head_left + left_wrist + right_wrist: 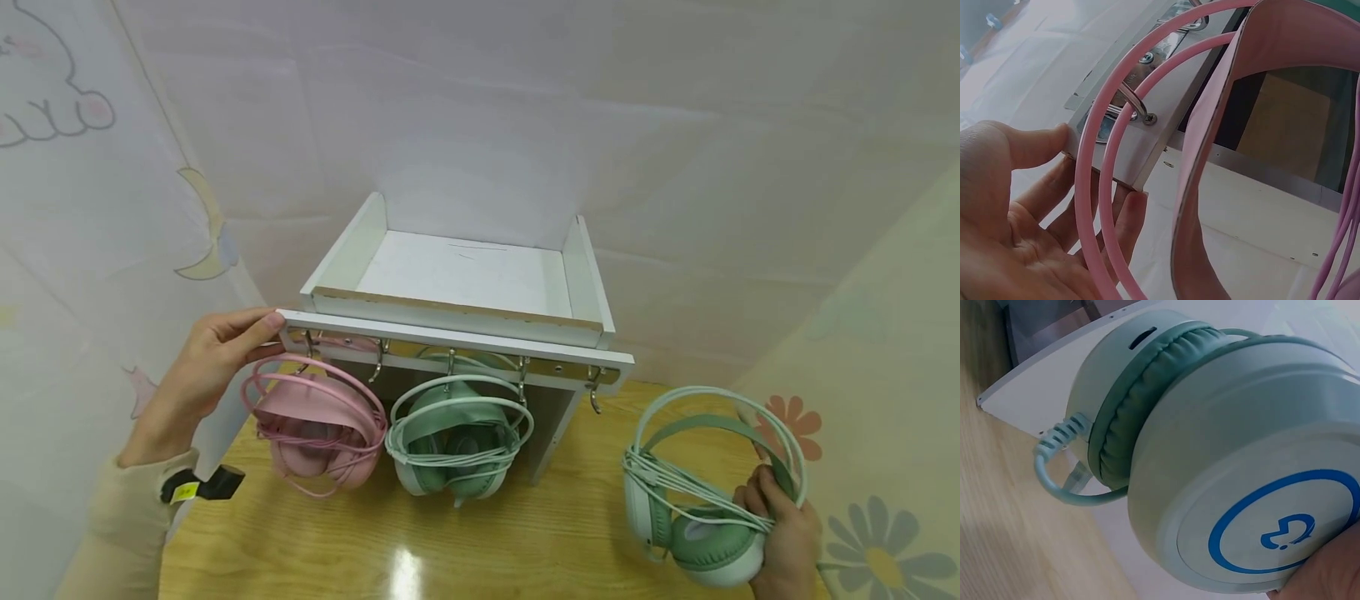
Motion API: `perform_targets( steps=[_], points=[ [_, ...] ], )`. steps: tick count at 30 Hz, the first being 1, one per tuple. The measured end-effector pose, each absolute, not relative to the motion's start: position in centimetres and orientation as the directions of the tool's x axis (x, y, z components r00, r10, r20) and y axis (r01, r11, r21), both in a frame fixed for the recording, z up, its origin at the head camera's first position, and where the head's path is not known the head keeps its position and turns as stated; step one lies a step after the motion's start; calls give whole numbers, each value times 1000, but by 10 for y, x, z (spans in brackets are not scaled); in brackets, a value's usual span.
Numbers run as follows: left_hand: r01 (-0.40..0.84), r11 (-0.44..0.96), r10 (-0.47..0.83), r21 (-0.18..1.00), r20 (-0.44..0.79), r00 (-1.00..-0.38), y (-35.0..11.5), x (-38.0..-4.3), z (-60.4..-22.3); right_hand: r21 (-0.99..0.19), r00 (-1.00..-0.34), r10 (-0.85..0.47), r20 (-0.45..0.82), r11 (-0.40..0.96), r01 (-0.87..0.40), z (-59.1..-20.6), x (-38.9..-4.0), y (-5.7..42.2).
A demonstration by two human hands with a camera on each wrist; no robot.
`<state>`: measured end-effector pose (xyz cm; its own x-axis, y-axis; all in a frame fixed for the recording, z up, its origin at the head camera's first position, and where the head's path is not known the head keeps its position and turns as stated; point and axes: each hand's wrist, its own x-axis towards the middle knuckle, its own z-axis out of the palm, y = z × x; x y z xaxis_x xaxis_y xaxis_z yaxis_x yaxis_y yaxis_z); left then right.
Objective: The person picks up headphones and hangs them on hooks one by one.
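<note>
My left hand (213,358) grips the left end of a white hook rail (457,332), thumb on top and fingers beneath; the left wrist view shows this hand (1029,212) beside the pink headband (1279,37). Pink headphones (330,398) hang from a hook at the left. Near the middle hang green headphones (461,412), their cable wound across them. Off to the right, above the table, my right hand (787,521) holds another pair of green headphones (716,546) by one side. Their pale ear cup (1210,462) fills much of the right wrist view, covering most of that hand.
The rail runs along the front of a white open-topped shelf (465,271) with raised sides. A metal hook (595,398) at its right end bears nothing. Below is a wooden table (315,558). Pale printed curtains (480,125) enclose the back and sides.
</note>
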<state>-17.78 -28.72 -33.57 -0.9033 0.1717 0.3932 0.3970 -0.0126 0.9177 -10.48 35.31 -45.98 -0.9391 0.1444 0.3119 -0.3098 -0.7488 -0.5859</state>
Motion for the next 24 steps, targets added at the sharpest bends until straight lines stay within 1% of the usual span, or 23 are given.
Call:
perform_targets(
  steps=[2, 5, 8, 12, 17, 20, 21, 24],
  points=[
    [394, -16, 172, 919, 391, -904, -287, -178, -336, -548, -930, 96, 354, -785, -289, -456, -101, 354],
    [392, -25, 169, 919, 391, -905, -287, -178, -336, -537, -917, 68, 393, -792, -289, -451, -96, 353],
    [393, -32, 164, 919, 392, -905, -287, -178, -336, -568, -907, 115, 405, -746, -348, -448, -93, 348],
    [396, -29, 164, 918, 395, -904, -286, -177, -336, -562, -885, 174, 432, -715, -415, -447, -90, 339],
    [399, -34, 168, 916, 399, -902, -286, -177, -336, -506, -832, 140, 537, -736, -450, -443, -90, 331],
    [401, -43, 169, 915, 402, -900, -286, -177, -336, -485, -787, 90, 611, -743, -462, -442, -92, 329],
    [402, -43, 169, 915, 403, -899, -286, -177, -336, -483, -759, 59, 648, -739, -470, -442, -94, 329],
    [402, -44, 167, 914, 404, -899, -286, -177, -337, -453, -724, 27, 689, -764, -460, -441, -94, 328]
  ],
)
